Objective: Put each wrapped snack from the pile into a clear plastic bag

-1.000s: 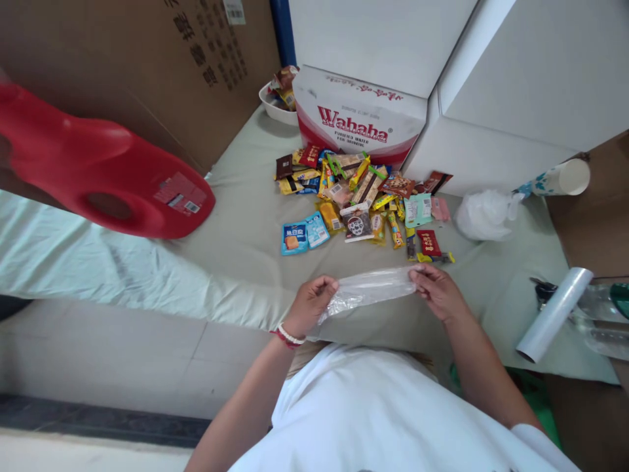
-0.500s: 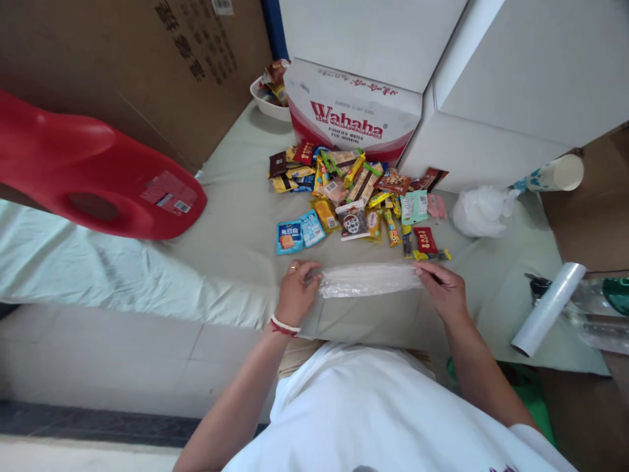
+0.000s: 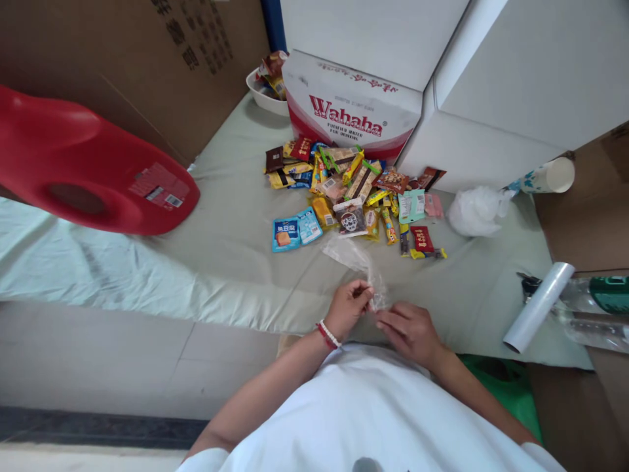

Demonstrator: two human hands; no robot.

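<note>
A clear plastic bag hangs from my fingers, its far end lying on the cloth near the snacks. My left hand, with a white and red bracelet at the wrist, pinches the bag's near end between thumb and fingertips. Close beside it, my right hand has its fingertips closed on the same end. Just beyond lies a heap of wrapped snacks, with two blue snack packets at its left and a red packet at its right.
A Wahaha carton stands behind the snacks, beside a white bowl of packets. At left lies a big red jug. To the right are a crumpled white bag, paper cups, a plastic roll and clear bottles.
My hands have come together near my body. The bag, stretched flat between them before, now trails away from both hands toward the snacks.
</note>
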